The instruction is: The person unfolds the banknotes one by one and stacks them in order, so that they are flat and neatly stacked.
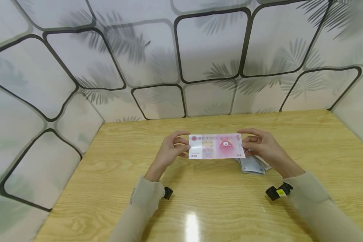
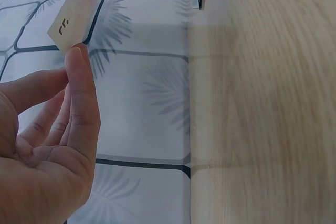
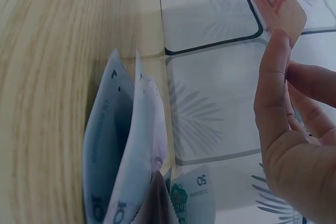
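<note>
Nearest are two beige long sleeves, with small black devices at the wrists. Beyond them, the left hand and right hand each have their thumb and fingers drawn together in a thin pinch on a pink-and-white paper banknote marked 100. The left hand grips its left short end, the right hand its right short end, so it spans level between them, raised above the tabletop.

The note should weigh next to nothing and bend readily; its paper looks crisp but would likely crease or tear if pulled hard. The short ends seem the sound place to pinch, with light, even tension.

Below the right hand, partly hidden by it, sits a loose pile of folded bluish-grey and greenish banknotes; the right wrist view shows their edges fanned apart.

The tabletop is pale yellow wood grain, glossy enough to throw a bright glare on the near side. At its far edge stands a whitish wall covering printed with dark rounded outlines and grey fronds, also running along the left.
</note>
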Demonstrator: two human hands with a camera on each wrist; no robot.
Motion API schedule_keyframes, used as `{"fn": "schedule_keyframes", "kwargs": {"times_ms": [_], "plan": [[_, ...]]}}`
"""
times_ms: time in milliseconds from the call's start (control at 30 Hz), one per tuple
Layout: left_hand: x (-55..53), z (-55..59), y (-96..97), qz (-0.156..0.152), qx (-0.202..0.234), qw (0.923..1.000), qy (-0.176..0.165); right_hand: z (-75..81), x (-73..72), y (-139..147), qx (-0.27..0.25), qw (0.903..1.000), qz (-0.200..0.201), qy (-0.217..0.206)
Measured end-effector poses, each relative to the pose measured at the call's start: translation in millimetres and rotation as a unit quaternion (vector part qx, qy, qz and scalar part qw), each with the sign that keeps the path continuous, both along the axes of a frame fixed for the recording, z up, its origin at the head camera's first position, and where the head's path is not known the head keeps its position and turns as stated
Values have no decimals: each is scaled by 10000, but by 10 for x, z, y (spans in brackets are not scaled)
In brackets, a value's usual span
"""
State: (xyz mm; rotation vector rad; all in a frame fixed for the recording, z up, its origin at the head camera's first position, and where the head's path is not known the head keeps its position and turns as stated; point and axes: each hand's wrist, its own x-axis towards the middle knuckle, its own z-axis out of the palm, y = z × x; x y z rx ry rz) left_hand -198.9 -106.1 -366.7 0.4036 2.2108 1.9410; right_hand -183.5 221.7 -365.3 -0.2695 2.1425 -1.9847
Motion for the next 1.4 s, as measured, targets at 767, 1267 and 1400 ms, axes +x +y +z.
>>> {"fn": "schedule_keyframes", "kwargs": {"times_ms": [767,1267,1400], "plan": [[197,-74,-149,-318,-118,9994,-41,-154,129,-86,164,9986,472,193],[246,-142,-211,-346,-648,9971,-179,-199,134,-164,561,9951,807,117],[240,-167,-228,-388,-818,9957,-205,-236,119,-183,599,9934,966,171]]}}
